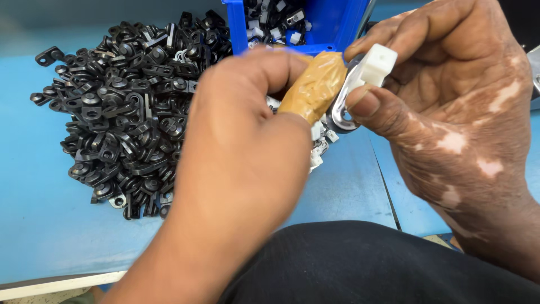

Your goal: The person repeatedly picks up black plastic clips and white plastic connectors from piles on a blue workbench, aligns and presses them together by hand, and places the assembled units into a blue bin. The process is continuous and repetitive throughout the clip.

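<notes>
Now both hands meet above the tabletop (50, 225): right hand (450, 107) pinches a white clip (376, 65) on a metal ring (340, 112); left hand (247, 129), taped finger (315, 84), presses against it, mid-assembly apparently.

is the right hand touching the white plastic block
Touching. The head view shows the right hand pinching the white plastic block with its metal ring between thumb and fingertip.

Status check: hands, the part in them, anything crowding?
Right hand pinches silver clip with white block. Left hand, taped fingertip, touches it. Black bracket pile and blue bin close behind.
</notes>
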